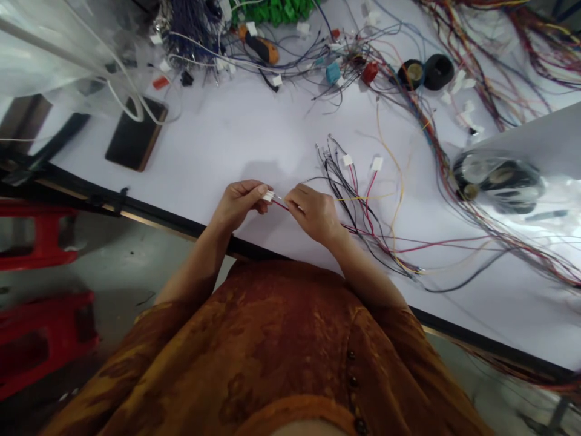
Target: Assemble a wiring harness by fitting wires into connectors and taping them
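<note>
My left hand pinches a small white connector over the table near its front edge. A red wire runs from that connector toward my right hand. The fingers of my right hand are closed on a thin wire whose metal end points at the connector, a small distance from it. Right of my right hand lies a bundle of black and red wires, with two white connectors on red wires. A yellow wire curves beside them.
A phone lies at the left. Along the back are an orange and black tool, blue wires, green connectors and black tape rolls. Long wire bundles cross the right side. Red stools stand beyond the table edge.
</note>
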The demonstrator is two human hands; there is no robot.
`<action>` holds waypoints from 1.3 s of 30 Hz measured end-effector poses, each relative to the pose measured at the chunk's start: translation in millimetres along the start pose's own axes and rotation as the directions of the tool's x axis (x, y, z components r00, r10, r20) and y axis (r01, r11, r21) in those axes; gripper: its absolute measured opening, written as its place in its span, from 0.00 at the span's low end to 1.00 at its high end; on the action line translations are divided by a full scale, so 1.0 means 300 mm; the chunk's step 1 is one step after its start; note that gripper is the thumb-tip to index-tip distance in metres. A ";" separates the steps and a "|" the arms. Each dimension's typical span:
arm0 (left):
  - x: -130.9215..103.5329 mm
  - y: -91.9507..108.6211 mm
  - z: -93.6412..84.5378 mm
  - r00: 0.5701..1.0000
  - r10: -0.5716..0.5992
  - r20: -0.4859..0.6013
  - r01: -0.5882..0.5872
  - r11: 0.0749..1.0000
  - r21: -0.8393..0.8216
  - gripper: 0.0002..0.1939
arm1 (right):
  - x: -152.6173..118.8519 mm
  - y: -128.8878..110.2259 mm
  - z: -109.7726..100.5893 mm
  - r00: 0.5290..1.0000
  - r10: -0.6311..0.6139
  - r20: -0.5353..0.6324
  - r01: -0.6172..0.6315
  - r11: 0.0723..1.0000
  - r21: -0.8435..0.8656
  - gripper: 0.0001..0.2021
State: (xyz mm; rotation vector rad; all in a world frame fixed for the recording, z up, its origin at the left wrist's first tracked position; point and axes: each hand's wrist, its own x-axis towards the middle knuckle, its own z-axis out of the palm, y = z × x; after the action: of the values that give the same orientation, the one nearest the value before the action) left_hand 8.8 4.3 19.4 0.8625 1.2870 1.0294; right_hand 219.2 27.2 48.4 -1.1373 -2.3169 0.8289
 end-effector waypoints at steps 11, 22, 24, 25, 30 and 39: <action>-0.034 -0.026 0.020 0.993 0.069 -0.100 -0.061 0.995 0.079 0.19 | 0.039 -0.036 0.070 0.995 0.069 0.075 -0.069 0.998 -0.007 0.11; -0.064 -0.055 0.141 0.936 -0.131 -0.327 -0.037 0.886 -0.463 0.23 | -0.103 0.126 0.134 0.986 0.017 0.165 0.032 0.958 -0.286 0.17; -0.068 -0.054 0.141 0.929 -0.157 -0.336 -0.013 0.891 -0.454 0.23 | -0.152 0.161 0.112 0.987 -0.009 0.158 0.054 0.958 -0.283 0.15; -0.071 -0.054 0.139 0.924 -0.165 -0.346 0.005 0.907 -0.420 0.23 | -0.165 0.178 0.089 0.990 -0.034 0.136 0.069 0.963 -0.260 0.14; -0.095 -0.062 0.121 0.907 -0.007 -0.421 -0.018 0.998 -0.055 0.14 | -0.031 0.381 -0.212 0.961 0.050 -0.271 -0.060 0.998 -0.030 0.14; -0.085 -0.092 0.111 0.888 -0.043 -0.458 0.018 0.998 -0.058 0.14 | 0.508 0.900 -0.713 0.482 0.716 -0.504 -0.803 0.592 0.073 0.16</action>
State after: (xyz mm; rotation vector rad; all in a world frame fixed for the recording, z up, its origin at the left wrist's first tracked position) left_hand 45.4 -27.2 5.6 0.5697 1.6550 1.2851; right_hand 411.1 351.2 39.7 -2.2477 -1.3966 0.4866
